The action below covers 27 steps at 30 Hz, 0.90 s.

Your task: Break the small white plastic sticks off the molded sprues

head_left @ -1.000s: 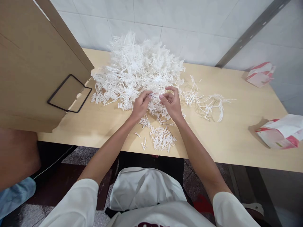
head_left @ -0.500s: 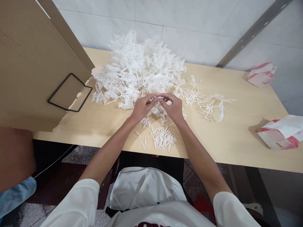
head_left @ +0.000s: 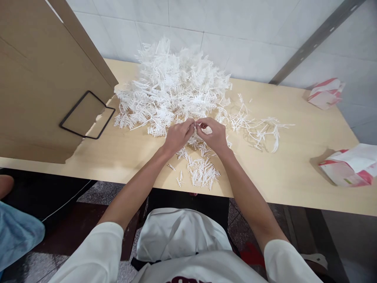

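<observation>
Two hands, left hand and right hand, pinch one white plastic piece between closed fingertips, the white heap just beyond, loose sticks beneath on the table.

We count two hands, the left hand and the right hand, over one worktop. On it we see one big heap of white plastic pieces, one small pile of loose white bits and one scatter of stripped white stems; the single pieces are too many to count. There are two red-and-white packets and one cardboard box.
</observation>
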{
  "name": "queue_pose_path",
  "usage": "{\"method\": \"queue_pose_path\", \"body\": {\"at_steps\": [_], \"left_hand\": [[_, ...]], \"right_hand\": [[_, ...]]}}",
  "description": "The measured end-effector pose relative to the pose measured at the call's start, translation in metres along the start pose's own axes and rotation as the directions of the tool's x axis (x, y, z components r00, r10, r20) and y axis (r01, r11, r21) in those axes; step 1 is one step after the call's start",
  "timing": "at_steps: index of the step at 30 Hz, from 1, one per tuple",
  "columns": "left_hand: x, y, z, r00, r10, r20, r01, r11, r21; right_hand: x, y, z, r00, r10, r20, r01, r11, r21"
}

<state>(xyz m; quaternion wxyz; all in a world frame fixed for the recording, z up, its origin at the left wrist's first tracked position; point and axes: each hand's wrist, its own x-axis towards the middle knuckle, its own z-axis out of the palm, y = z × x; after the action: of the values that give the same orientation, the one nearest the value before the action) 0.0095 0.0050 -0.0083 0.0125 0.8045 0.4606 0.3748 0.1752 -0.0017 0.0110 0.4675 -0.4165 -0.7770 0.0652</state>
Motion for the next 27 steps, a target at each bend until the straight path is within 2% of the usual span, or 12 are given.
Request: {"method": "queue_pose_path", "body": {"at_steps": [5, 8, 12, 15, 18, 20, 24, 27], "left_hand": [[0.0, 0.0, 0.001, 0.999, 0.012, 0.04, -0.012, 1.0, 0.004], [0.0, 0.0, 0.001, 0.999, 0.005, 0.039, -0.005, 1.0, -0.018], [0.001, -0.002, 0.0, 0.998, -0.036, 0.053, 0.038, 0.999, -0.026], [0.001, -0.001, -0.003, 0.994, -0.064, 0.084, 0.069, 0.996, -0.056], [0.002, 0.001, -0.006, 0.991, -0.047, 0.123, 0.06, 0.992, -0.108], [0.002, 0.004, -0.008, 0.988, -0.046, 0.146, 0.066, 0.989, -0.133], [0.003, 0.006, -0.011, 0.984, -0.105, 0.145, 0.126, 0.98, -0.151], [0.004, 0.005, -0.01, 0.984, -0.12, 0.133, 0.141, 0.977, -0.162]], "right_hand": [[-0.002, 0.003, 0.002, 0.996, -0.046, -0.074, 0.038, 0.994, -0.104], [-0.002, 0.003, 0.003, 0.996, -0.053, -0.073, 0.043, 0.99, -0.132], [-0.002, 0.002, 0.001, 0.999, -0.019, -0.033, 0.017, 0.998, -0.057], [0.0, 0.001, -0.002, 1.0, 0.008, 0.011, -0.009, 0.997, 0.081], [0.003, 0.001, -0.004, 0.995, 0.101, 0.014, -0.102, 0.976, 0.193], [0.004, 0.001, -0.004, 0.987, 0.158, 0.039, -0.163, 0.963, 0.215], [0.004, 0.001, -0.005, 0.957, 0.226, 0.181, -0.27, 0.921, 0.282], [0.004, -0.002, -0.006, 0.952, 0.236, 0.193, -0.284, 0.918, 0.278]]}}
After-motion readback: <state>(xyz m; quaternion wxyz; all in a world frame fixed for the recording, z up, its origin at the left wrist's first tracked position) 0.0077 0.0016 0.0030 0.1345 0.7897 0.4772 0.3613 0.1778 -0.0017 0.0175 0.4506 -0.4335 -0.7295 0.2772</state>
